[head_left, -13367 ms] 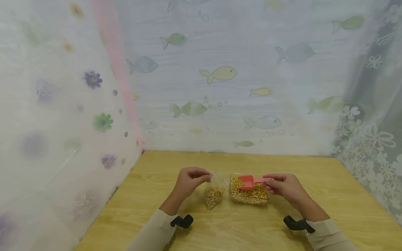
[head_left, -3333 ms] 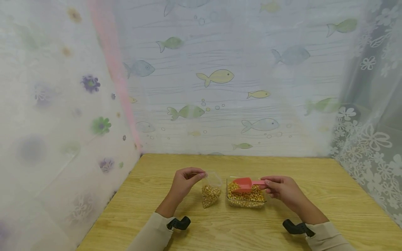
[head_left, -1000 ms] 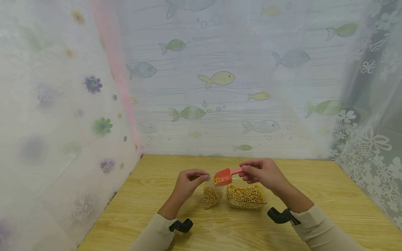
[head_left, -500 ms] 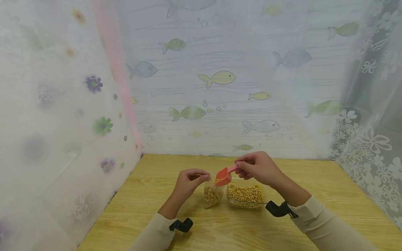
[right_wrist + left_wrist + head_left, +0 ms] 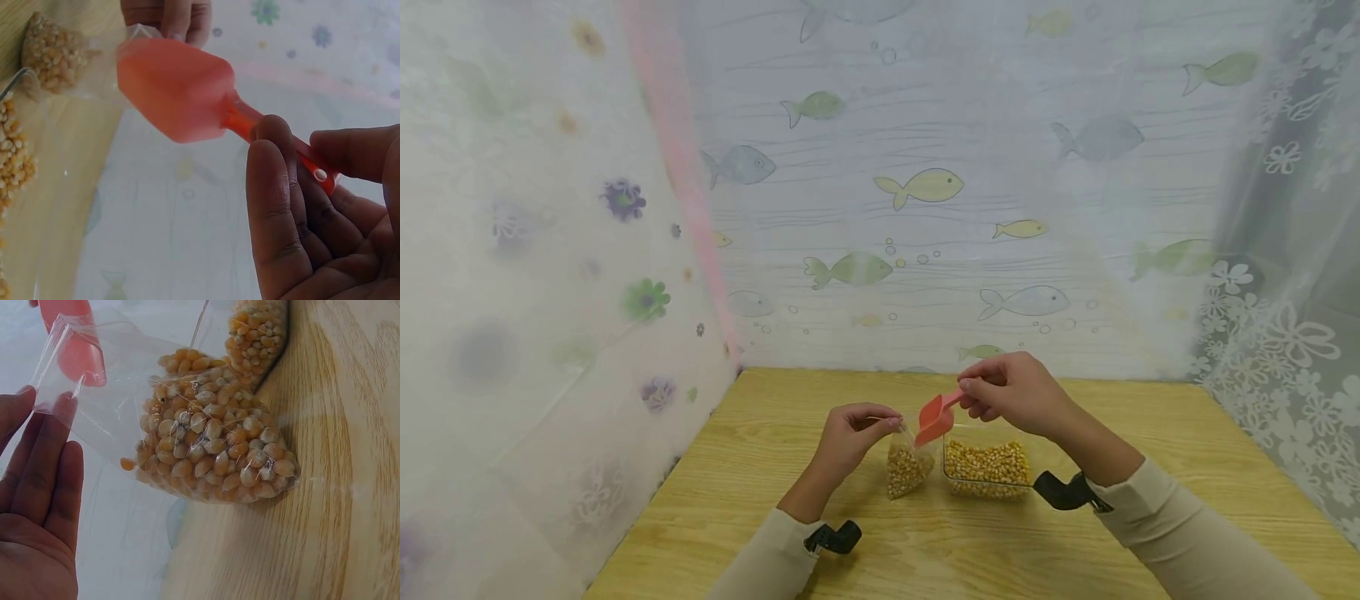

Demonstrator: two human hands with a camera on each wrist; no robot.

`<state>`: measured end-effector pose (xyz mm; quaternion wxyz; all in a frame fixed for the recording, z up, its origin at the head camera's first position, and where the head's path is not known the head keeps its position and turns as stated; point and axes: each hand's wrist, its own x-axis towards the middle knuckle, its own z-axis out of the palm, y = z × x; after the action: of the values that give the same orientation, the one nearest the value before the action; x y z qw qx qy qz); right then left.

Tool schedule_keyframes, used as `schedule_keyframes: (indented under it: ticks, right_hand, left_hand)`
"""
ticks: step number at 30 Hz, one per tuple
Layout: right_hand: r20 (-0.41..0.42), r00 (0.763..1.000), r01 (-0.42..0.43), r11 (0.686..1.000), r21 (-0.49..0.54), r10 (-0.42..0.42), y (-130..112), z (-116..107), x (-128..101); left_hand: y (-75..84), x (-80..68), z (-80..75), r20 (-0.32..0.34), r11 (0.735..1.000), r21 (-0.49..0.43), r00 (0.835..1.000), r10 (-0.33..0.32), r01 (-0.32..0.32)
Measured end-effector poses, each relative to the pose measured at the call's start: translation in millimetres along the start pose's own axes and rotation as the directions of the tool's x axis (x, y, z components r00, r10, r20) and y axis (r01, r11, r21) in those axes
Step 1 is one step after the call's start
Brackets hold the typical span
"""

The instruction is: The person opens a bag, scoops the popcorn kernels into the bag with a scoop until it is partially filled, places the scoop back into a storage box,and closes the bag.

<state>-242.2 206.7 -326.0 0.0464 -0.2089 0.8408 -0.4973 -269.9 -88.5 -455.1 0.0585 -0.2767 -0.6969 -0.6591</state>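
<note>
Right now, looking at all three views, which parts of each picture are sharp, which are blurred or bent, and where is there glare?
Head view: wide-angle bend at the edges, soft even light, the red scoop small and slightly soft. Left wrist view: kernels in the clear bag are sharp, faint sheen on the plastic, the left hand softer. Right wrist view: the right hand is fairly sharp, the scoop's bowl blurred, the curtain washed out.

The right hand (image 5: 1015, 392) has lifted the red scoop (image 5: 934, 419) from the clear container (image 5: 987, 469) and tipped it, mouth down, into the plastic bag (image 5: 908, 462).
</note>
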Motion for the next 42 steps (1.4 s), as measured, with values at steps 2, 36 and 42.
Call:
schedule_keyframes:
  ticks: [2, 36, 42]
  right_hand:
    - [-0.004, 1.0, -0.004, 1.0, 0.012, 0.004, 1, 0, -1]
    - [-0.114, 0.962, -0.186, 0.9, 0.394, 0.249, 128, -24, -56]
    - [-0.109, 0.958, -0.22, 0.922, 0.319, 0.266, 143, -22, -59]
  left_hand:
    - [-0.9, 0.1, 0.2, 0.002, 1.0, -0.008, 1.0, 0.006, -0.006]
    - [0.0, -0.7, -0.4, -0.043, 0.998, -0.042, 0.998, -0.051, 0.049]
    - [-0.3, -0.7, -0.3, -0.04, 0.996, -0.064, 0.997, -0.061, 0.058]
